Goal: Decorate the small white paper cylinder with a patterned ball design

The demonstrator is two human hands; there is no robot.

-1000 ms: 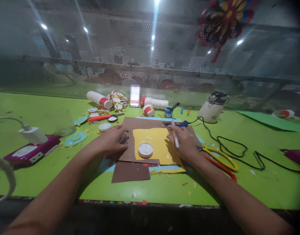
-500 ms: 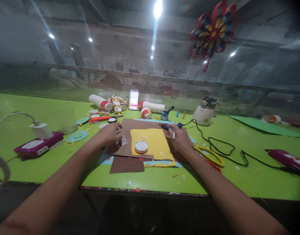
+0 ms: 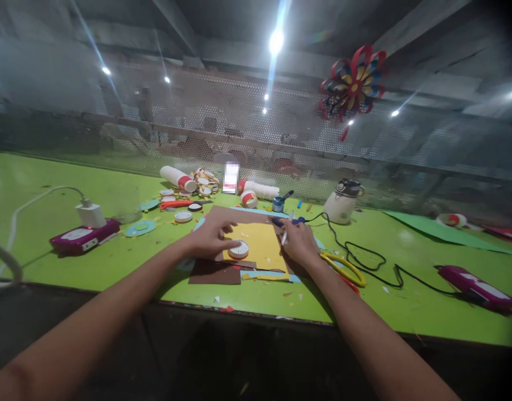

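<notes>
A round white disc (image 3: 238, 249) with a red-orange edge lies on the yellow sheet (image 3: 262, 236), which rests on brown sheets (image 3: 214, 273). My left hand (image 3: 214, 236) is spread at the disc's left side, its thumb at the disc's upper edge and nothing gripped. On the right, my right hand (image 3: 298, 238) is closed round a white pen (image 3: 286, 233). Just beyond its fingers lies a dark blue tool (image 3: 276, 221) with a black cord.
Yellow-handled scissors (image 3: 345, 267) lie beside my right wrist. Behind are paper cups (image 3: 176, 178), a blue jar (image 3: 278, 204) and a white jug (image 3: 341, 203). Purple power strips sit at left (image 3: 84, 236) and right (image 3: 477, 287).
My left hand has moved right to the disc and opened; the clear piece it held is out of it. The whole view has shifted slightly.
</notes>
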